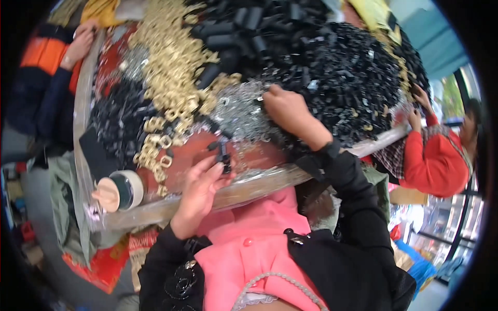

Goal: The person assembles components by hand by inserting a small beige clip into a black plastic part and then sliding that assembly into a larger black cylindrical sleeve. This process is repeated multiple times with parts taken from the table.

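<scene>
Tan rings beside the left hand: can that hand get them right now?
Probably yes: the tan rings lie close to the left hand, with mostly bare red tabletop between. But that hand holds a small black piece, so picking one up might be awkward.

In view are the wearer's two hands, a left hand (201,187) and a right hand (290,110), one table (254,193) and one round container (124,189). Two other people show, one person at left (52,72) and one person at right (437,163). Gold pieces (174,62), silver pieces (238,113) and black pieces (347,83) are too many to count.
</scene>
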`<state>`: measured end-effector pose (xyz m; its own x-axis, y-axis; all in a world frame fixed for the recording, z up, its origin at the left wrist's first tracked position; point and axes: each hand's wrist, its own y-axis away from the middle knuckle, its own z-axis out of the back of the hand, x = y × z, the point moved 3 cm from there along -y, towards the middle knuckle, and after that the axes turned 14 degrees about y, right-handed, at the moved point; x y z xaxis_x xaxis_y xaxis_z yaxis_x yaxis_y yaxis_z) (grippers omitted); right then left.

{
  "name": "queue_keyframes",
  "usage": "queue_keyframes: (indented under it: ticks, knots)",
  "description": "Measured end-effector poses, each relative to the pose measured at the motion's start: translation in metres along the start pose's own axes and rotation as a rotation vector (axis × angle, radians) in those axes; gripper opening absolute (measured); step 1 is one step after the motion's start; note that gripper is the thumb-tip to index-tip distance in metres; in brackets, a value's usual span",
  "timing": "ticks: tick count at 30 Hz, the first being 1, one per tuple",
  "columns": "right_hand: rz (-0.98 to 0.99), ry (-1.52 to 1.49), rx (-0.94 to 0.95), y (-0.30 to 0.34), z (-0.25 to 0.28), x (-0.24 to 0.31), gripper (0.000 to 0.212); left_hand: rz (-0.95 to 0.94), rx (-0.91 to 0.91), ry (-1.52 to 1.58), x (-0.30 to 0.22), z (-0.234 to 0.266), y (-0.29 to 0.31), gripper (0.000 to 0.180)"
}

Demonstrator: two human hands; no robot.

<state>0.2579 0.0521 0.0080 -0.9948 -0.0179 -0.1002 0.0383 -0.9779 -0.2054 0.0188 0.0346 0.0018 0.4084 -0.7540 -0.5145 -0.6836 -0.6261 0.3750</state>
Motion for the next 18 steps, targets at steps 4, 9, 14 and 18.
queue_keyframes:
  ticks: [4,9,14,18]
  knots:
    - [0.057,-0.008,0.149,-0.010,0.003,0.004,0.008,0.015,-0.010,0.047,0.003,0.011,0.001,0.029]
    - [0.116,-0.040,0.090,-0.038,0.011,0.013,0.013,0.050,-0.029,0.085,0.006,0.018,-0.003,0.029]
    - [0.047,-0.128,-0.086,-0.071,0.002,0.038,0.015,0.042,-0.013,0.107,0.004,0.015,-0.006,0.027]
    - [-0.021,-0.070,-0.095,-0.087,-0.017,0.050,0.017,0.003,-0.003,0.105,0.000,0.012,-0.006,0.025]
